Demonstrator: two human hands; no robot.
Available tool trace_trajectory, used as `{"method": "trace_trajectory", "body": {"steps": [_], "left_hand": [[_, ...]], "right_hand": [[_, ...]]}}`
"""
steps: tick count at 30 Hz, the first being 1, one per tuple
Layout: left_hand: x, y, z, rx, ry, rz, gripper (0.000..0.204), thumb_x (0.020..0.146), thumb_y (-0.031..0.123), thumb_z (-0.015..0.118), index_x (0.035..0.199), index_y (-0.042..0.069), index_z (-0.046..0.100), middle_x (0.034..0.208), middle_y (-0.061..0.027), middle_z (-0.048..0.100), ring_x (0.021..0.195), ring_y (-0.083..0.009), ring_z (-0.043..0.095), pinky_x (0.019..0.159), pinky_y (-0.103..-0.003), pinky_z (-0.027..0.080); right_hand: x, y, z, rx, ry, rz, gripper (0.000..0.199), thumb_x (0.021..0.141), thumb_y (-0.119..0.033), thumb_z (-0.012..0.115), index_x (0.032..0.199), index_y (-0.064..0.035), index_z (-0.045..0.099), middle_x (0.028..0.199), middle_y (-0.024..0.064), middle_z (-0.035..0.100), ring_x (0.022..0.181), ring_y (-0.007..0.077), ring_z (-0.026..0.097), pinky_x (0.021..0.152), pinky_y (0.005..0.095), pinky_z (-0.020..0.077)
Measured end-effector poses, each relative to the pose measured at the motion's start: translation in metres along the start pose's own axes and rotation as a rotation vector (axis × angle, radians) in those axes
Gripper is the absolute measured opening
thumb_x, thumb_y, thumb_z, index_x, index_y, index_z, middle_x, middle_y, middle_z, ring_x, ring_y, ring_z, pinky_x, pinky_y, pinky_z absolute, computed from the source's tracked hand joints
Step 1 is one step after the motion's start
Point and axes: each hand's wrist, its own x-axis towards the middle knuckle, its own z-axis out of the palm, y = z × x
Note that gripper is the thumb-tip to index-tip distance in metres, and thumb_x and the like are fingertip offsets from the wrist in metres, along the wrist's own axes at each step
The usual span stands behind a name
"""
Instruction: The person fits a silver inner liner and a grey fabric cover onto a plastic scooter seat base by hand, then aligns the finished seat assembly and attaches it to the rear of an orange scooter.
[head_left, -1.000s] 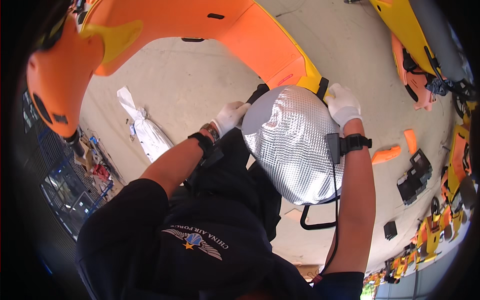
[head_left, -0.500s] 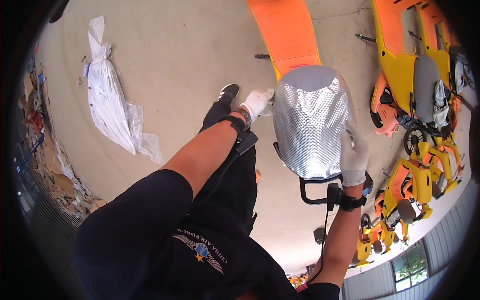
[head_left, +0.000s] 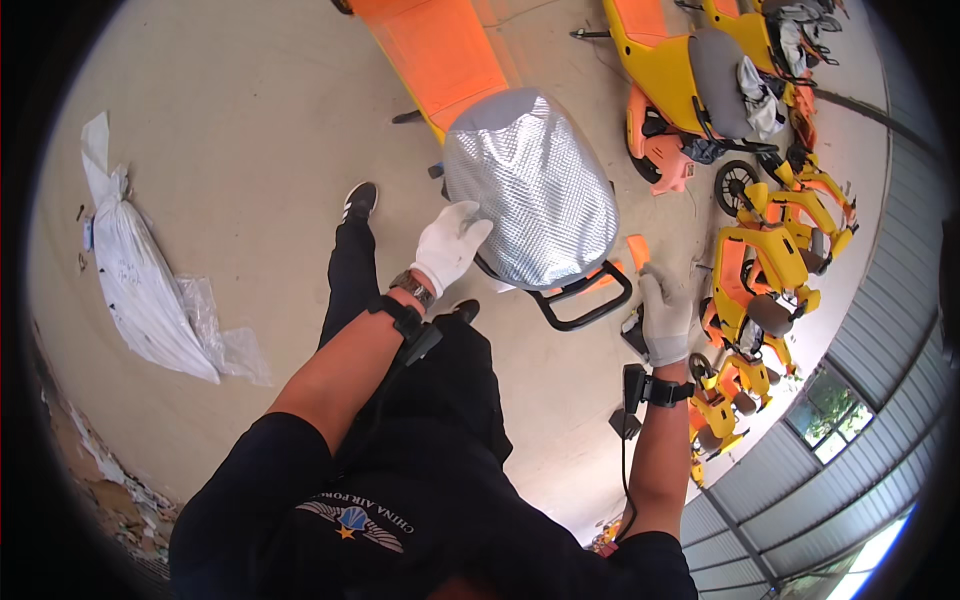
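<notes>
Right hand (head_left: 665, 315) moved off silver cover (head_left: 530, 190) | beige floor (head_left: 250, 120) | grey wall (head_left: 885, 330)

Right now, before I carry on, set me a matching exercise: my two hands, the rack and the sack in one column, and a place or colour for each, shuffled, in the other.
Column one
1. Left hand
2. Right hand
3. Rack
4. Sack

Column two
A. White, lying at the far left of the picture
B. Black, jutting from the lower end of the silver cover
C. Gloved, off to the right of the silver cover and apart from it
D. Gloved, at the left edge of the silver cover

Pairs: 1-D, 2-C, 3-B, 4-A
</notes>
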Motion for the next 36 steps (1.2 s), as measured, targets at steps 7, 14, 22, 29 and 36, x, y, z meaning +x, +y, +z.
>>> {"method": "trace_trajectory", "body": {"steps": [7, 14, 22, 29, 36], "left_hand": [[-0.052, 0.037, 0.110, 0.810, 0.016, 0.743, 0.054, 0.090, 0.038, 0.058, 0.133, 0.005, 0.050, 0.146, -0.0202, 0.039, 0.134, -0.0465, 0.032, 0.110, -0.052, 0.029], [-0.065, -0.003, 0.123, 1.063, 0.170, 0.661, 0.041, 0.094, 0.023, 0.051, 0.132, 0.008, 0.054, 0.147, -0.0167, 0.041, 0.135, -0.0404, 0.035, 0.112, -0.047, 0.029], [-0.072, 0.050, 0.210, 0.853, 0.371, 0.466, 0.069, 0.087, 0.052, 0.058, 0.132, 0.000, 0.053, 0.145, -0.0230, 0.042, 0.137, -0.0380, 0.034, 0.113, -0.042, 0.028], [-0.068, 0.069, 0.260, 1.142, 0.348, 0.146, 0.075, 0.077, 0.052, 0.066, 0.134, 0.004, 0.052, 0.147, -0.0164, 0.040, 0.137, -0.0335, 0.036, 0.112, -0.038, 0.033], [-0.063, 0.065, 0.237, 1.035, 0.262, 0.120, 0.082, 0.065, 0.044, 0.075, 0.134, 0.005, 0.054, 0.151, -0.0159, 0.034, 0.139, -0.0318, 0.034, 0.112, -0.037, 0.033]], "right_hand": [[-0.155, 0.221, -0.029, 0.164, 0.088, 0.316, 0.024, 0.089, -0.016, 0.061, 0.103, 0.0029, 0.068, 0.081, 0.0097, 0.068, 0.077, 0.0150, 0.064, 0.072, 0.0282, 0.0511], [-0.363, 0.459, 0.022, 0.654, 0.090, 0.827, 0.025, 0.090, -0.019, 0.058, 0.103, 0.0008, 0.064, 0.078, 0.0075, 0.064, 0.064, 0.0151, 0.062, 0.054, 0.0263, 0.0500], [-0.570, 0.549, 0.000, 0.899, 0.099, 1.408, 0.018, 0.085, -0.008, 0.053, 0.099, 0.0018, 0.056, 0.067, 0.0122, 0.057, 0.048, 0.0206, 0.054, 0.037, 0.0324, 0.0388], [-0.383, 0.621, -0.117, 0.661, -0.029, 1.027, 0.018, 0.086, -0.013, 0.054, 0.096, 0.0015, 0.060, 0.071, 0.0082, 0.060, 0.054, 0.0146, 0.057, 0.044, 0.0280, 0.0455], [-0.121, 0.571, -0.232, 0.466, -0.119, 0.358, 0.024, 0.088, -0.012, 0.059, 0.105, 0.0043, 0.064, 0.082, 0.0069, 0.065, 0.065, 0.0108, 0.060, 0.057, 0.0248, 0.0499]]}}
